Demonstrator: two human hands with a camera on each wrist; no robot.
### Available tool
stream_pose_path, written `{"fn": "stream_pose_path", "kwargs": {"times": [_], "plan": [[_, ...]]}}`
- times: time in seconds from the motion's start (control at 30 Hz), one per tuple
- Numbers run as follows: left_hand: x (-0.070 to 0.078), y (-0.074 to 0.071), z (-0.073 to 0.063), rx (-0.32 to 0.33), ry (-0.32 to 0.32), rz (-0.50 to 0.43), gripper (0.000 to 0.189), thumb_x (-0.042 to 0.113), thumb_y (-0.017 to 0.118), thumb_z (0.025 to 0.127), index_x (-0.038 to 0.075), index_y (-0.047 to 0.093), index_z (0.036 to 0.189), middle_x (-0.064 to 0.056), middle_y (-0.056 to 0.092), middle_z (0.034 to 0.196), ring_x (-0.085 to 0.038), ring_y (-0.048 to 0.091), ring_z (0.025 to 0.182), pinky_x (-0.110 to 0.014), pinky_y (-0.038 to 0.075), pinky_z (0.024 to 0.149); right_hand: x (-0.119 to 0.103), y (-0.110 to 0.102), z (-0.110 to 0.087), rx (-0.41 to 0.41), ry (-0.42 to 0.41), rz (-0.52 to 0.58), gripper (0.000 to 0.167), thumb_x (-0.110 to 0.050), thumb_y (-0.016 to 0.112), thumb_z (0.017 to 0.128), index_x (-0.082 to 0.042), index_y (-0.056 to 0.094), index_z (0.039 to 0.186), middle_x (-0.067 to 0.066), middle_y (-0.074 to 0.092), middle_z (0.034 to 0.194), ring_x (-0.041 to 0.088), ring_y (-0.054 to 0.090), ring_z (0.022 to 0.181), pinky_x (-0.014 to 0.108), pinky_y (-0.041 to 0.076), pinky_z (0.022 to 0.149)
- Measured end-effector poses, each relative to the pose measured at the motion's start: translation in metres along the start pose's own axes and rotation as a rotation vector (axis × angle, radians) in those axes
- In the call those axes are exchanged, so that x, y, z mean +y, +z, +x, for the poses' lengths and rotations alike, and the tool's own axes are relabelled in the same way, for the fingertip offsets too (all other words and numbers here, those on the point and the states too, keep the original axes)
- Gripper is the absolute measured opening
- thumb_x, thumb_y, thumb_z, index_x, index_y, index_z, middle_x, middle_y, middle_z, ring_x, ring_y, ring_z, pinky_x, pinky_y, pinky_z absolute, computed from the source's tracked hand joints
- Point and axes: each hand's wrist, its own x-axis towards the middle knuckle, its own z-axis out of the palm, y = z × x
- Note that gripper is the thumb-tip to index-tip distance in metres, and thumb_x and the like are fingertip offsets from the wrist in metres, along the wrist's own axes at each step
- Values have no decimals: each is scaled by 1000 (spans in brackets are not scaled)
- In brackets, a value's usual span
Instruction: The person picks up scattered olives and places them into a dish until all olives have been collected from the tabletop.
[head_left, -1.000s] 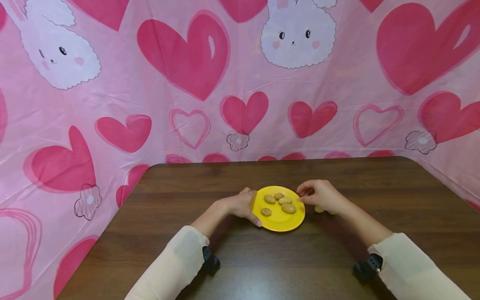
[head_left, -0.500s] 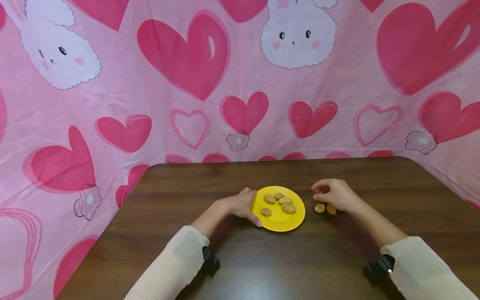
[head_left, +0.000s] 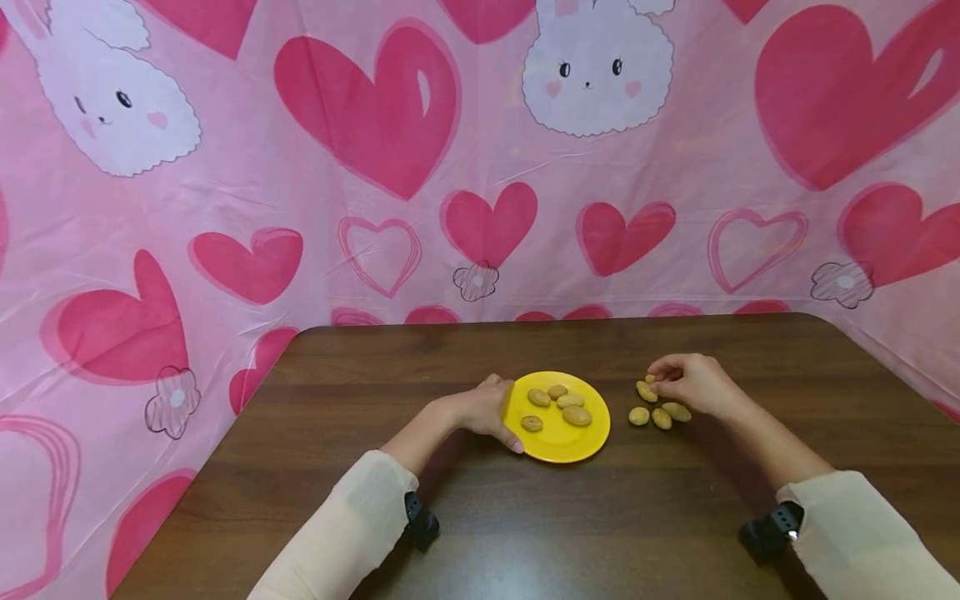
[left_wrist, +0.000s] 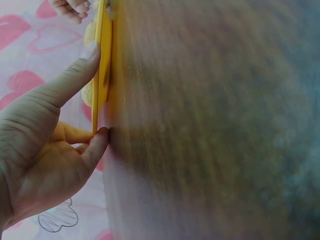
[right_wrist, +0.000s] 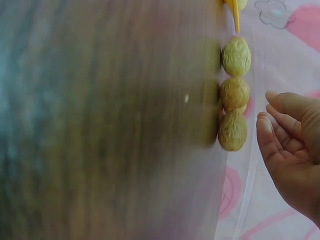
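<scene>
A yellow plate (head_left: 558, 450) bears several small potatoes (head_left: 577, 416). At its left rim, my left hand (head_left: 483, 408) grips the edge; in the left wrist view the thumb (left_wrist: 75, 75) lies against the rim, with other fingers at its edge. Right of the plate, a cluster of similar small potatoes (head_left: 639, 416) sits on the table. My right hand (head_left: 693, 383) hovers at the far side of that cluster, its loosely bent fingers hiding part of it. The right wrist view shows this hand (right_wrist: 292, 145) apart from the wrinkled potatoes (right_wrist: 233, 131), with nothing between thumb and fingers.
Both things stand on a dark brown wooden table (head_left: 525, 525). Behind the table hangs a pink cloth (head_left: 555, 167) with hearts and rabbit faces. A dark strapped device (head_left: 422, 523) sits at the left wrist, another device (head_left: 768, 533) at the right.
My right hand has moved from the plate's right edge rightward, over the loose potatoes, uncovering more of them. The left hand and plate have stayed put.
</scene>
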Motion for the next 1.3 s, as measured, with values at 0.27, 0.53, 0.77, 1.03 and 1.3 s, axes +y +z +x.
{"fn": "stream_pose_path", "kwargs": {"times": [0.27,0.53,0.77,1.03,1.3], "plan": [[-1,1,0,0,-5,-2,97,46,80,66,-1,32,138,-10,40,123,-20,40,111,-34,33,100,9,-2,3,-21,37,2,24,-14,71,80,4,66,96,3,63,80,15,58,72,30,46,62],[-1,1,-1,-1,-1,0,97,46,79,67,1,32,138,-9,40,122,-19,40,109,-34,34,99,12,0,6,-57,41,-6,24,-13,71,78,4,66,95,2,64,78,13,56,70,28,45,61],[-1,0,0,-7,1,-12,97,45,79,67,1,32,139,-8,40,122,-19,40,108,-34,34,99,11,2,7,-110,53,-33,24,-17,72,78,2,68,94,1,64,78,13,53,70,30,43,62],[-1,0,1,-3,14,-1,97,46,79,67,2,32,139,-9,40,124,-20,39,111,-34,33,100,11,6,8,-123,13,-77,17,-13,71,78,1,69,87,1,65,77,13,55,70,31,45,64],[-1,0,0,-2,20,-1,96,46,79,66,2,33,138,-8,42,122,-19,38,110,-33,34,99,9,7,9,-121,7,-87,14,-11,70,78,1,68,86,0,64,77,13,55,70,32,45,65]]}}
